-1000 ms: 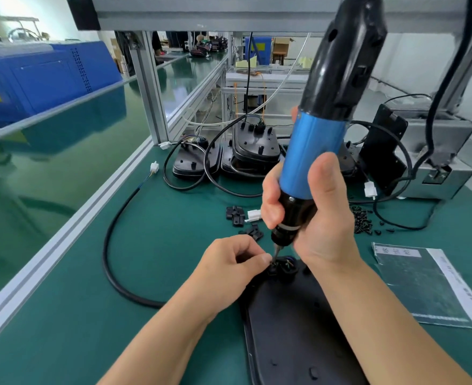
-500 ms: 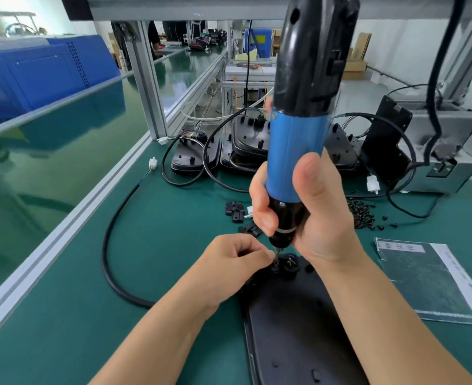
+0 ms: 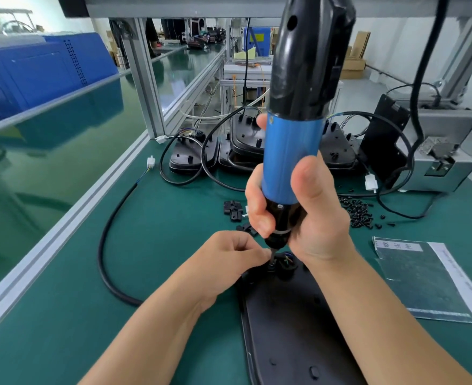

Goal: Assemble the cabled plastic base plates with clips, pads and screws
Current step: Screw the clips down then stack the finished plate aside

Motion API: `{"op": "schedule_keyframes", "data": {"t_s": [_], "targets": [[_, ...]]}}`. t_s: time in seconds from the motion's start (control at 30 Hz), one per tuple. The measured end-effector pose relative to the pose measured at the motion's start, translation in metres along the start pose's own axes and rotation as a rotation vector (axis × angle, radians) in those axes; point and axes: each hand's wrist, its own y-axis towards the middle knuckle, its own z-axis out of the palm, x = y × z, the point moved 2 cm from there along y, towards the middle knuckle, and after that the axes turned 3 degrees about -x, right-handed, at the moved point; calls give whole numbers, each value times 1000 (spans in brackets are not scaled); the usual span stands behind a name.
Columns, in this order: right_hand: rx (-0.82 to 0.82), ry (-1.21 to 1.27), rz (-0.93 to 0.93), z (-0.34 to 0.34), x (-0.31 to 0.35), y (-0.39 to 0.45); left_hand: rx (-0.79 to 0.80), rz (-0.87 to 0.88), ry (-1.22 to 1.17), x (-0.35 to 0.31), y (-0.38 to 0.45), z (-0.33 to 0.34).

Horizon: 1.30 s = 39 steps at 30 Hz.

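The right hand (image 3: pixel 307 218) is gripping the electric screwdriver (image 3: pixel 296 134); the left hand (image 3: pixel 229 259) is pinching a tiny, probably slippery screw at the stiff base plate (image 3: pixel 285 315) on the desk (image 3: pixel 173 245)

The scene is seen from one head-worn wide-angle camera (no second view is given), aimed forward and down, held close above the desk (image 3: pixel 62 315), straight lines bowed at the edges
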Motion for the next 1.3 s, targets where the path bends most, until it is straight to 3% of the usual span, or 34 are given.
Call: {"op": "schedule_keyframes", "data": {"t_s": [0.27,0.6,0.73,1.13,1.3], "targets": [[91,144,101,-11,-2,2,-64,116,101,11,-2,4],[394,357,289,-23,5,16,-66,149,104,12,-4,3],[389,435,318,-23,2,18,-86,147,110,12,-4,4],[442,366,269,-22,2,21,-127,146,130,12,-4,4],[196,159,168,-36,18,16,-75,140,125,10,-6,0]]}}
